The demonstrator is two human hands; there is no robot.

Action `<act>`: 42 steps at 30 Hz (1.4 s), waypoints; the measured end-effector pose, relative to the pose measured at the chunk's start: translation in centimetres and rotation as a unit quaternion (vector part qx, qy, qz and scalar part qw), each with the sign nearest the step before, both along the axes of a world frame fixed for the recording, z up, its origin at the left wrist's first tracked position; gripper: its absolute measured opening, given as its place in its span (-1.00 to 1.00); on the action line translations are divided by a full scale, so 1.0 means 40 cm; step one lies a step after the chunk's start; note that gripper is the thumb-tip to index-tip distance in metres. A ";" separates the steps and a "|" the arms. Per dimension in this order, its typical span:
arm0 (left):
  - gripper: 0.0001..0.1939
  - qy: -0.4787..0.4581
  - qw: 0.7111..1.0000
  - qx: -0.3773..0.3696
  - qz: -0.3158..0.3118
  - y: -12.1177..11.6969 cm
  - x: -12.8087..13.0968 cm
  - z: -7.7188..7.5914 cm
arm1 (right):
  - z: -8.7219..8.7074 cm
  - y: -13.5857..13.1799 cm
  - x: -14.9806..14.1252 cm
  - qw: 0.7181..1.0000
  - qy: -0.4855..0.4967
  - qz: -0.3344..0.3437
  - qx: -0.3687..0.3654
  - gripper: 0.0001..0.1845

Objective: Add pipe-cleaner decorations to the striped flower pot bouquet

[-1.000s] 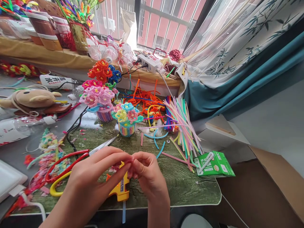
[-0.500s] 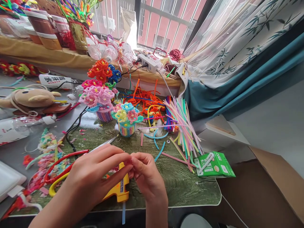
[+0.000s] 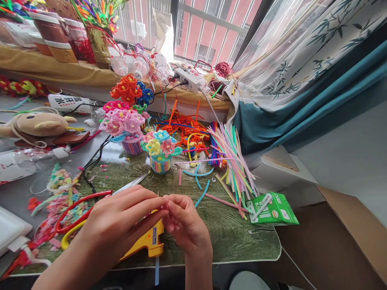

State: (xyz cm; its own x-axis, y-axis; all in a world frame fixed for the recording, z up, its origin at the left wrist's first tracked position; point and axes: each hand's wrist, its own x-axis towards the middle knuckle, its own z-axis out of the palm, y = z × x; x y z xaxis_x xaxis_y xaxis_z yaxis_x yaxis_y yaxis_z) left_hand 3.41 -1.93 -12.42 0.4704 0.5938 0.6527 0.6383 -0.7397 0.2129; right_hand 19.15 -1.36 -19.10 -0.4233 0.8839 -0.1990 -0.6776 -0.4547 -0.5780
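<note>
My left hand (image 3: pixel 121 219) and my right hand (image 3: pixel 187 221) meet fingertip to fingertip above the front of the table. Both are pinched closed; whatever lies between the fingers is hidden. Beneath them rests a yellow glue gun (image 3: pixel 153 240), partly covered by my left hand, with a pale blue glue stick (image 3: pixel 157 272) poking past the table's edge. Scissors (image 3: pixel 133 183) lie just behind my left hand, their handles red (image 3: pixel 71 206) and yellow. Farther back stands a small striped pot of pipe-cleaner flowers (image 3: pixel 161 163), beside a pot of pink ones (image 3: pixel 132 145).
A bundle of pastel pipe cleaners (image 3: pixel 231 165) lies at the right, next to a green packet (image 3: pixel 273 209). Orange pipe-cleaner scraps (image 3: pixel 181 125) are heaped at the back. Colourful clippings (image 3: pixel 62 189) and a black cable (image 3: pixel 90 163) lie at the left. A cardboard box (image 3: pixel 353 229) stands right of the table.
Both hands stay together over the glue gun and have shifted only slightly. My left hand's fingers have come closer together, covering more of the gun's front.
</note>
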 end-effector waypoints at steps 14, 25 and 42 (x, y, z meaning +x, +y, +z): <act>-0.82 -0.050 0.997 -0.038 0.054 -0.025 0.006 -0.015 | 0.026 -0.004 -0.001 0.999 -0.010 -0.036 0.036 -0.60; -0.75 -0.170 0.969 -0.133 0.120 -0.041 0.033 -0.012 | 0.040 -0.014 -0.004 0.995 0.026 -0.062 0.068 -0.61; -0.92 -0.132 0.985 -0.108 0.028 -0.014 0.018 -0.024 | 0.034 -0.011 0.004 0.997 -0.004 -0.026 0.073 -0.52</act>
State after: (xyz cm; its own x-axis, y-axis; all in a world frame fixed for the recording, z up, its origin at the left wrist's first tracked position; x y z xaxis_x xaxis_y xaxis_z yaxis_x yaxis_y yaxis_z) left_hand 4.14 -2.49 -13.36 0.2640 0.7529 0.6028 0.5781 -0.6238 0.5260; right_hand 19.31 -1.79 -17.74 -0.3753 0.9242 -0.0703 -0.6930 -0.3302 -0.6408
